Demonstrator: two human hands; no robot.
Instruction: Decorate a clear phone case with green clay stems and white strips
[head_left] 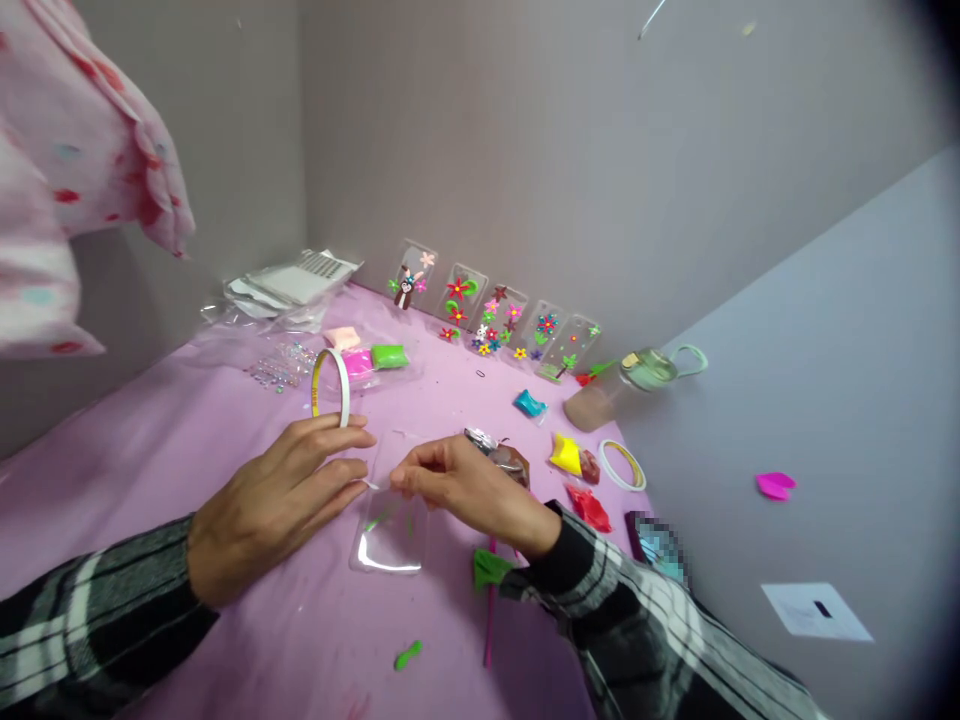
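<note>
My left hand [281,490] reaches in from the left, fingers partly bent. A narrow white tape roll [345,388] with a yellow inner core stands upright at its far fingers, which appear to hold it. A small white sliver [371,485] shows at its near fingertips. My right hand [457,485] is pinched closed beside that sliver; whatever lies between thumb and finger is too small to make out. Beneath both hands lies a clear phone case [390,555] with thin green marks on it, its upper part partly covered by the fingers.
Decorated clear cases [457,290] lean along the wall. Clay packets, such as yellow [565,454], red [589,507] and blue [530,403], lie to the right, near a bottle [622,385] and another tape roll [622,466]. Green clay [408,655] and a pink stick [490,625] lie in front.
</note>
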